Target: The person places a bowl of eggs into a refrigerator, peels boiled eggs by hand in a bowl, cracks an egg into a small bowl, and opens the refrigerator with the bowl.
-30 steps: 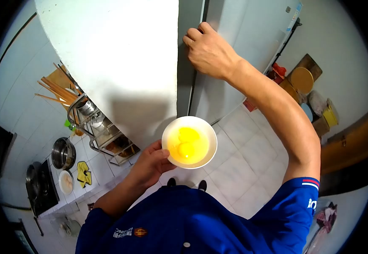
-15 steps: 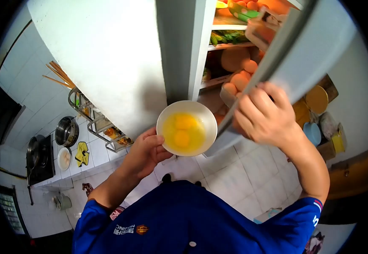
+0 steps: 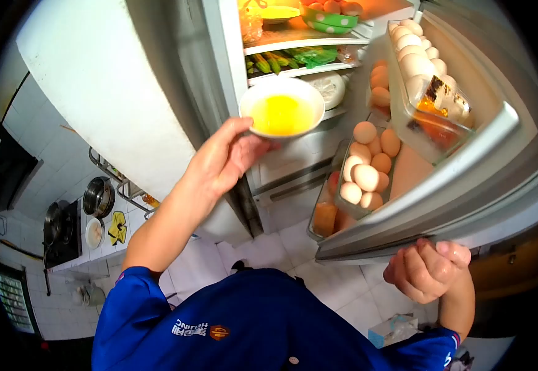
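Note:
My left hand [image 3: 229, 151] grips a white bowl [image 3: 298, 88] from its near left side, thumb at the rim. Raw yellow egg [image 3: 281, 117] lies in the bowl. The bowl hangs in front of the open refrigerator's shelves. At the lower right, my right hand [image 3: 428, 270] is closed, fingers curled against the edge of the refrigerator door [image 3: 433, 199]; part of its contact is hidden. Brown eggs [image 3: 365, 177] fill a clear bin on the door. White eggs [image 3: 414, 62] fill the upper door bin beside a printed packet [image 3: 445, 102].
Inside the refrigerator are a green dotted bowl [image 3: 329, 23] and green vegetables [image 3: 275, 62]. A white wall panel [image 3: 89, 80] stands left. Further left, a metal pot [image 3: 98, 196], a plate [image 3: 94, 233] and a yellow-black cloth [image 3: 117, 227] rest on the tiled counter near a stove [image 3: 65, 232].
The refrigerator door has swung wider to the right, with my right hand moving down and towards me. My left hand has lifted the bowl forward, towards the shelves.

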{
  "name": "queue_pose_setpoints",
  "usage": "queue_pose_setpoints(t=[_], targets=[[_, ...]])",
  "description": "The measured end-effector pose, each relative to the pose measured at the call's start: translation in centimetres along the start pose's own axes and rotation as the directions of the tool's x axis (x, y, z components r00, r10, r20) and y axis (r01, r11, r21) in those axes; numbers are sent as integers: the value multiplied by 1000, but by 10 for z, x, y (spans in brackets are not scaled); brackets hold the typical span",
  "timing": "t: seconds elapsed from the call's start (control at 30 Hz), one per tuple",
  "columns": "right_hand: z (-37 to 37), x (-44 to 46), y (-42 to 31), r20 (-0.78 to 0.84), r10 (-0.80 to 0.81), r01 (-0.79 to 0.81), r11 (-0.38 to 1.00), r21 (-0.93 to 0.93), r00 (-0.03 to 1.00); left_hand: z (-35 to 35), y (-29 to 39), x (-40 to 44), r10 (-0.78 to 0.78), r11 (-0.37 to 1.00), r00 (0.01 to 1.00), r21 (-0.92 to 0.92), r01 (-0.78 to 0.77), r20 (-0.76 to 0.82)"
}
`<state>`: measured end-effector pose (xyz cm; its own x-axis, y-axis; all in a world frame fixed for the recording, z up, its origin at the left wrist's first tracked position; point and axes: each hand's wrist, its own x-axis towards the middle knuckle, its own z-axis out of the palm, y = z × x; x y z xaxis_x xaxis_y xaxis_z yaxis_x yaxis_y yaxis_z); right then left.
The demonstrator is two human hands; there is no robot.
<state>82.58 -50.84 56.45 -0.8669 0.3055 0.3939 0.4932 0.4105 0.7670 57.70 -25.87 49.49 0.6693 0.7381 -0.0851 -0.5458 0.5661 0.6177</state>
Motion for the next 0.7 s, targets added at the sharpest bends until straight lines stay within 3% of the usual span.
queue_pose_setpoints(t=[0.1, 0.17, 0.2, 0.5, 0.63, 0.7], targets=[[-12, -20, 0, 26, -8, 8, 1000, -11, 1000, 13, 5, 39, 0, 1000, 1000, -17, 1, 26], [-15, -34, 1, 12, -42, 43, 998, -44, 999, 21, 8, 64, 122, 991, 992, 52, -123, 29], [-17, -39, 2, 8, -51, 51, 997, -53, 999, 26, 11, 74, 77, 997, 996, 1, -77, 37], [-31, -69, 13, 76, -189, 199, 968, -155, 979, 60, 40, 159, 207, 978, 966, 33, -205, -155], [-21, -81, 12, -3, -138, 136, 980, -145, 990, 49, 62, 202, 249, 967, 949, 113, -230, -193], [-23, -89, 14, 37, -142, 145, 985, -89, 989, 54, 65, 214, 267, 962, 934, 123, -244, -236]])
